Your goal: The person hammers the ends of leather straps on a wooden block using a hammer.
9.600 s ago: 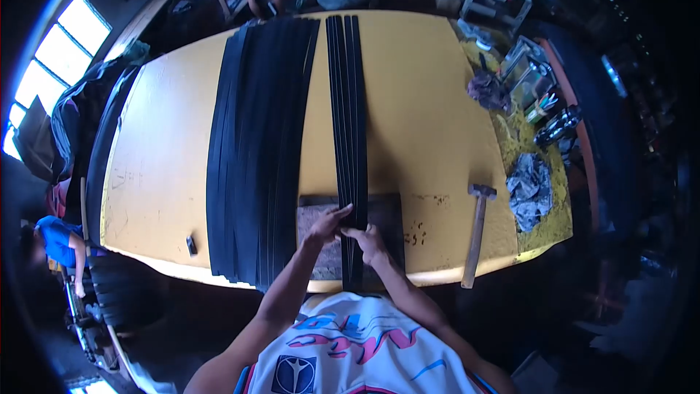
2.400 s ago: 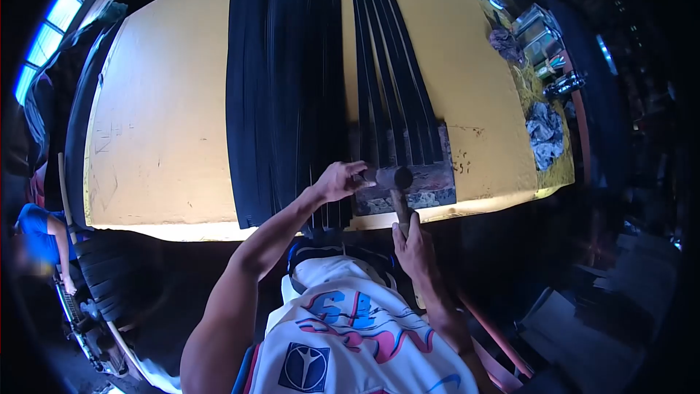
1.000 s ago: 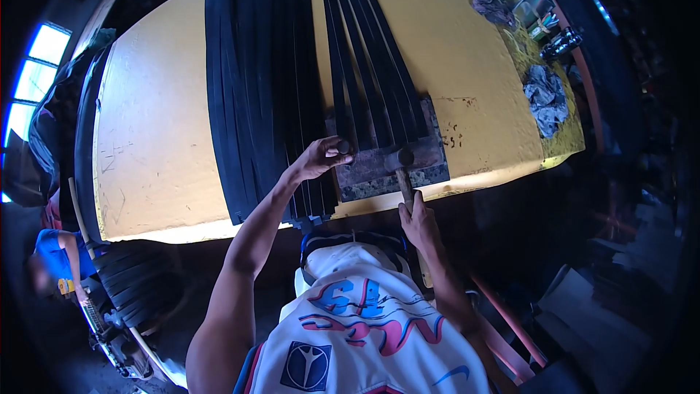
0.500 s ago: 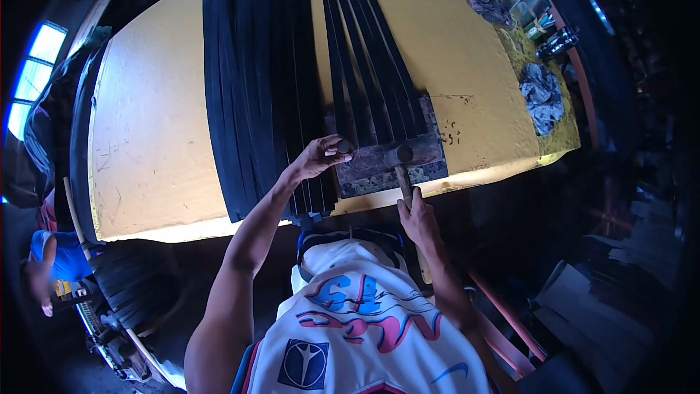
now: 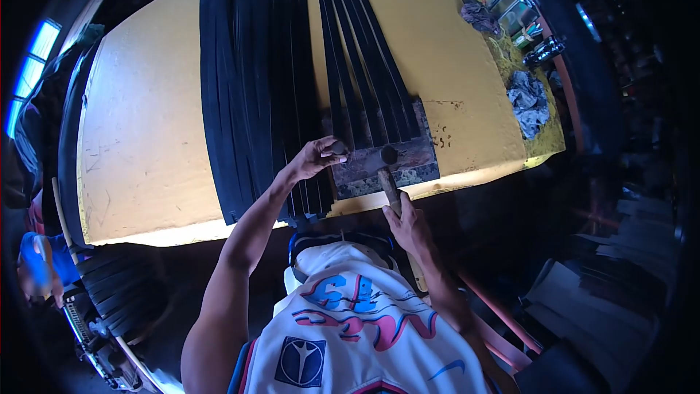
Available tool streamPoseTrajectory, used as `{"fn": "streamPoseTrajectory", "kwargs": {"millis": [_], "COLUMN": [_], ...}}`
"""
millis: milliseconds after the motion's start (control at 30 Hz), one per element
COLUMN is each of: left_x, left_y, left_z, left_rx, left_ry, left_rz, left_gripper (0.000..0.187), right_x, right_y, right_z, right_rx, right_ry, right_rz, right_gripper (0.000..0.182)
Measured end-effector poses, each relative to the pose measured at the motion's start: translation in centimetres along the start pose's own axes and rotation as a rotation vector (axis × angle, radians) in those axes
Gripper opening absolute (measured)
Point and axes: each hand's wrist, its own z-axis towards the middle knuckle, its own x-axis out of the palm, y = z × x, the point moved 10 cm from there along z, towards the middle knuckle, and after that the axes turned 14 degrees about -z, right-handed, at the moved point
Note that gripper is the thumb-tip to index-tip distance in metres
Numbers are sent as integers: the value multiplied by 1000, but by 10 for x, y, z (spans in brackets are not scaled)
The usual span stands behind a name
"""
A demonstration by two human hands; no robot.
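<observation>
My left hand point(image 5: 312, 159) is closed around a short, dark tool with a round top, probably a punch point(image 5: 338, 148). It is held over the left part of a worn dark board point(image 5: 426, 169) at the table's near edge. The tool's lower end is hidden. In my right hand point(image 5: 410, 226) is the wooden handle of a hammer point(image 5: 389, 187); its dark round head is over the board, right of the punch and apart from it. Several long black strips point(image 5: 368, 80) fan out from the far side of the table, their near ends on the board.
A yellow-topped table point(image 5: 146, 124) carries a wide layer of black strips point(image 5: 248, 87) left of the board. Crumpled paper point(image 5: 528, 102) and a glass jar point(image 5: 545, 51) lie at its right end. A person in blue point(image 5: 47, 259) is at far left, beside hanging black strips point(image 5: 120, 288).
The view has shifted slightly, moving the table leftward in the picture. My right hand is a little lower and the hammer handle tilts more. My left hand still grips the punch.
</observation>
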Motion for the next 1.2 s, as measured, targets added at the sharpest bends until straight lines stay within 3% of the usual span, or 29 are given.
{"fn": "streamPoseTrajectory", "kwargs": {"millis": [133,267,433,567,600,667,700,767,833,867,900,933,967,1000,1067,1133,1200], "left_x": [6,6,3,5,4,8,3,4,12,6,15,33,46,58,70,67,50], "left_y": [-8,-8,-6,-8,-9,-19,-6,-8,-29,1,-10,-16,-6,-1,10,7,-7], "left_z": [-3,-9,-12,-15,-15,-18,-15,-16,-24,-21,-21,-33,-44,-49,-44,-29,-8], "left_rx": [-3,-20,80,101,101,225,194,177,201,114,34,-59,-80,-188,-178,-176,-71], "left_ry": [55,26,13,48,43,33,24,-16,-4,-38,19,77,52,127,198,80,-87], "left_rz": [24,53,78,202,203,274,274,327,347,368,369,362,-67,-12,50,-119,-105], "left_gripper": [27,28,31,35,35,35,37,38,38,32,31,33,37,42,44,42,39], "right_x": [-20,-88,-169,-139,-96,-17,-7,-2,-5,-7,-13,-11,-16,-21,-19,-14,-12], "right_y": [32,92,143,148,123,91,84,83,74,66,59,40,31,20,-5,-28,-40], "right_z": [-6,-29,-78,-66,-43,-9,-8,-2,-9,-11,-12,-10,-11,-8,7,23,28], "right_rx": [-83,-113,-388,-395,-250,-193,-193,-263,-217,-210,-230,-102,-66,-29,-22,-11,-21], "right_ry": [-107,-114,-586,-501,-329,-145,-143,-184,-128,-133,-181,-85,-62,-47,-39,-40,-50], "right_rz": [-5,161,277,76,115,-133,-134,-269,-84,-9,13,57,55,57,15,-11,-67], "right_gripper": [59,48,28,35,37,33,33,36,35,35,39,43,44,45,44,55,51]}}
